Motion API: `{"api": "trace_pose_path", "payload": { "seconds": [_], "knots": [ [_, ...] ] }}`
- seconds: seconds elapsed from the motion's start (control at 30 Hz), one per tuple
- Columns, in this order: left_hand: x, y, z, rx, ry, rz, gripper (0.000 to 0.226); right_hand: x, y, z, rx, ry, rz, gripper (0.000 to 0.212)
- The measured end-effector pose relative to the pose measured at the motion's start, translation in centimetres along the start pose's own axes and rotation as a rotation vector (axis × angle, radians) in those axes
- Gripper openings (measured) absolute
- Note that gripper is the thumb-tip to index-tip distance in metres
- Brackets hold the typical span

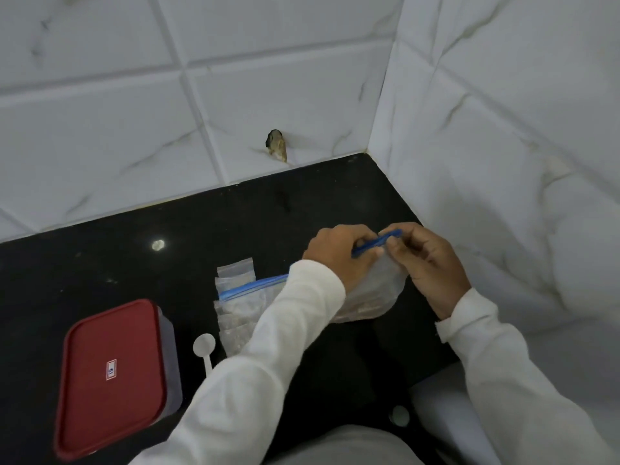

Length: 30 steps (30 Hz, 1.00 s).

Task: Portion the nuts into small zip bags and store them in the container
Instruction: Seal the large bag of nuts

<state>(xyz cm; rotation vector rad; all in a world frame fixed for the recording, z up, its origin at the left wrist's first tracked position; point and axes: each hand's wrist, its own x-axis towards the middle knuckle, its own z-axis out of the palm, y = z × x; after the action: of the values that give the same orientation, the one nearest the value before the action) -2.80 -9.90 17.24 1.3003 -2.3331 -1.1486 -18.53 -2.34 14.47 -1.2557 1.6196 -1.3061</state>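
A large clear zip bag of nuts (pixel 372 290) with a blue zip strip stands on the black counter (pixel 100 263) near the wall corner. My left hand (pixel 339 256) and my right hand (pixel 426 260) both pinch the blue strip at the bag's top, close together. Several small clear zip bags (pixel 235 297) lie in a loose pile left of the big bag, partly under my left sleeve; another blue-strip bag lies across them. A container with a red lid (pixel 110 377), lid on, sits at the front left. A white scoop (pixel 204 347) lies between the container and the small bags.
White marbled tile walls (pixel 235 95) meet in a corner close behind and to the right of the bags. A small dark chipped hole (pixel 276 146) marks the back wall just above the counter. A small round white piece (pixel 401 416) lies near the counter's front edge.
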Motion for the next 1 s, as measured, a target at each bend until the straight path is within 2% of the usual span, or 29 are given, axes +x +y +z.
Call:
{"api": "trace_pose_path", "payload": {
  "seconds": [0.17, 0.3, 0.47, 0.63, 0.73, 0.8, 0.9, 1.0],
  "knots": [
    [0.4, 0.1, 0.8, -0.284, 0.109, -0.059, 0.009, 0.0, 0.0, 0.5, 0.020, 0.126, 0.064, 0.014],
    [0.8, 0.4, 0.9, -0.393, 0.127, -0.126, 0.009, 0.1, 0.0, 1.3, 0.101, 0.242, 0.133, 0.022],
    [0.9, 0.7, 1.0, -0.328, 0.091, -0.105, 0.011, 0.1, 0.3, 1.7, 0.111, 0.293, 0.159, 0.016],
    [0.4, 1.3, 1.7, -0.178, 0.122, -0.008, 0.007, 0.0, 0.4, 1.5, -0.001, 0.303, 0.162, 0.016],
    [0.1, 1.4, 1.7, -0.095, 0.198, 0.053, 0.008, -0.2, 0.4, 1.3, -0.002, 0.305, 0.150, 0.020],
    [0.1, 1.5, 1.3, 0.000, 0.220, 0.089, 0.012, -0.4, 0.5, 0.9, -0.006, 0.292, 0.135, 0.019],
    [0.3, 1.8, 0.9, 0.220, 0.139, 0.101, 0.025, -0.4, 0.5, 0.6, -0.078, 0.272, 0.095, 0.017],
    [0.1, 1.8, 1.6, 0.110, 0.233, 0.095, 0.017, -0.3, 0.3, 0.8, -0.059, 0.294, 0.054, 0.015]
  ]
}}
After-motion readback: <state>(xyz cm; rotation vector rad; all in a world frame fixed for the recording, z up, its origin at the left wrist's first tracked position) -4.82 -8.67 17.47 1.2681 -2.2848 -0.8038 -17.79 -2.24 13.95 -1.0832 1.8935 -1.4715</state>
